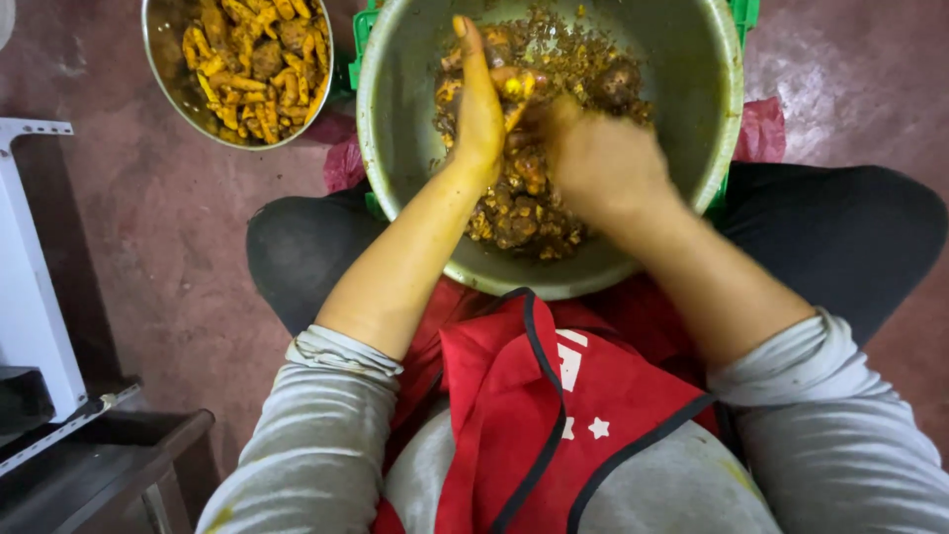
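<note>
Turmeric roots (514,213) fill the bowl (395,148); both hands touch them.

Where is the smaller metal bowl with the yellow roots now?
The smaller bowl stands on the floor at upper left, beside the large bowl.

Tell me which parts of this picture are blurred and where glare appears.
Head view: the right hand is smeared by motion blur; the left hand is sharper; soft glare lies on the rim of the large metal bowl; the yellow roots in the small bowl look sharp.
</note>
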